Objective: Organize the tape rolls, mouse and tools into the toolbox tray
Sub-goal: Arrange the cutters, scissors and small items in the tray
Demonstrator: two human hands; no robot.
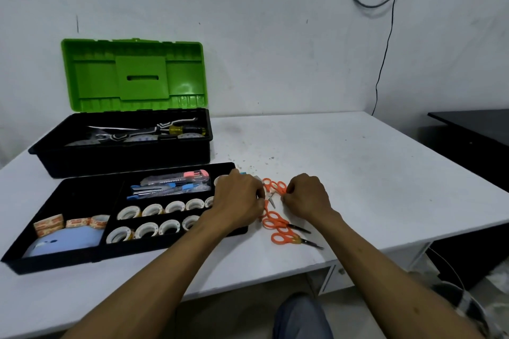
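Right hand (308,197) pinches orange scissors (280,186) (beside the tray (82,195)) on the worktop (385,173); left hand (238,198) curls alongside, grip unclear.

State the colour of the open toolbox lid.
The lid is bright green, shown best in the head view, standing upright against the wall.

You're at a workshop-style bench. A scuffed white worktable (371,173) lies under your hands, with a bare, marked white wall (275,49) beyond them. A black cable (376,91) hangs down it above your right hand (309,195). An open green-lidded toolbox (132,77) stands beyond your left hand (238,198), and orange scissors (275,223) lie between both.
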